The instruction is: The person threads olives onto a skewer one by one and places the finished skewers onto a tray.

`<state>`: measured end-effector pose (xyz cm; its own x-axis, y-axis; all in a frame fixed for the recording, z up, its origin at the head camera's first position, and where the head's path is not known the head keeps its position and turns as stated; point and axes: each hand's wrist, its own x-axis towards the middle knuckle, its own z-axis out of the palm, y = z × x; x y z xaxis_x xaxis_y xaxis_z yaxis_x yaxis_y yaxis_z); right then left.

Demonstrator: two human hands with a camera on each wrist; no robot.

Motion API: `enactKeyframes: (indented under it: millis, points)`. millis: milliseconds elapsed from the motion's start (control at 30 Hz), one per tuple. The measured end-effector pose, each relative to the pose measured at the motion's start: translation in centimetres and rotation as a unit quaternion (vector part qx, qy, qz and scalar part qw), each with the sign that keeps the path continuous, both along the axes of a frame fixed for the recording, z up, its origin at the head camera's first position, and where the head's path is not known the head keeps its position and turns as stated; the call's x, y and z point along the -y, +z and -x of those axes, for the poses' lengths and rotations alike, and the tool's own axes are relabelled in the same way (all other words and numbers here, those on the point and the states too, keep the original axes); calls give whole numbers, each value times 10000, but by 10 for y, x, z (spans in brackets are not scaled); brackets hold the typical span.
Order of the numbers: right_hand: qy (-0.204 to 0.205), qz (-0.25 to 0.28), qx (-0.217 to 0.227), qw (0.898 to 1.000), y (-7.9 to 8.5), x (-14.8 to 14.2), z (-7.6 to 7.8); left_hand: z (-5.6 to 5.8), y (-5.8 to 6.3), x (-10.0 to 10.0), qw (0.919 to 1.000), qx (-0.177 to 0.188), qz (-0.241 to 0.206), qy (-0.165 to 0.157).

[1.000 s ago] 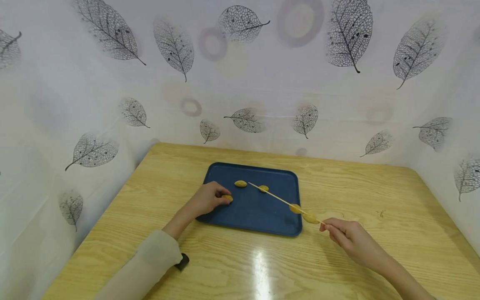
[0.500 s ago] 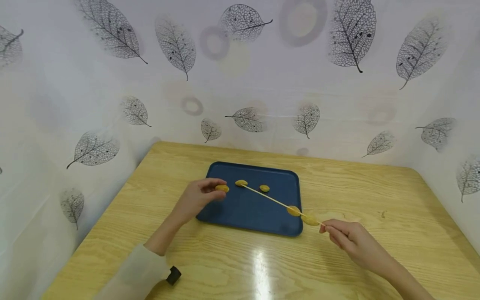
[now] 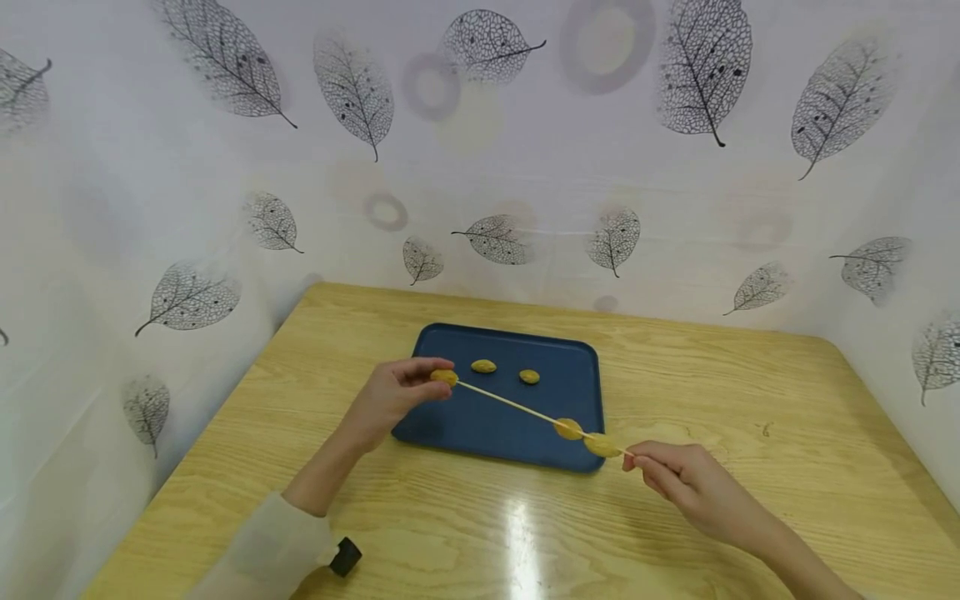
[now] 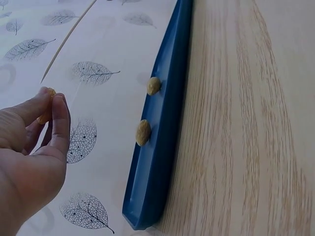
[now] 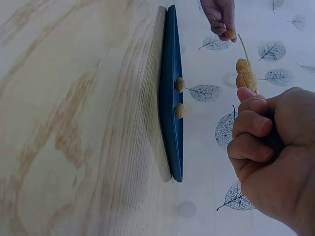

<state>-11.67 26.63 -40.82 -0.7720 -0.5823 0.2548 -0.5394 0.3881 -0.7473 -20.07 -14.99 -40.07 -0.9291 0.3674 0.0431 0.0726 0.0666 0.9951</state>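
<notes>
With thumb and fingertips, my left hand (image 3: 390, 402) pinches a wrinkled yellow oval piece (image 3: 444, 377), apparently dried fruit, above the left part of a dark blue tray (image 3: 487, 429). My right hand (image 3: 693, 487) grips the near end of a thin wooden skewer (image 3: 502, 400). Two similar pieces are threaded on it near those fingers: a larger one (image 3: 602, 445) and a smaller one (image 3: 568, 429). The skewer's pointed tip is right at the held piece; whether it touches, I cannot tell. Two loose pieces, one left (image 3: 483, 367) and one right (image 3: 529, 377), lie on the tray.
The tray stands on a light wood-grain table (image 3: 720, 375). Behind and beside the table hangs a pale cloth (image 3: 525, 183) printed with leaf skeletons. A small black object (image 3: 346, 557) sits at the left sleeve's cuff.
My left hand has lifted its piece off the tray. The right hand has moved slightly left, bringing the skewer tip from above the loose pieces to the held one.
</notes>
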Motion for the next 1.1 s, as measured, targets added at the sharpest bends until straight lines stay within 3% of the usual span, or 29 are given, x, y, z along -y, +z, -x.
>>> enactKeyframes:
  millis: [467, 800, 1100]
  points:
    - [-16, -80, 282, 9996, 0, 0, 1, -3, 4, -5, 9999, -4, 27, -148]
    - [-259, -17, 335, 9991, 7, 2, -3, -5, 6, -8, 9993, -8, -247, -274]
    - [-344, -2, 414, 9985, 11, 4, -5, -8, 8, -13, 9990, 12, -435, -23]
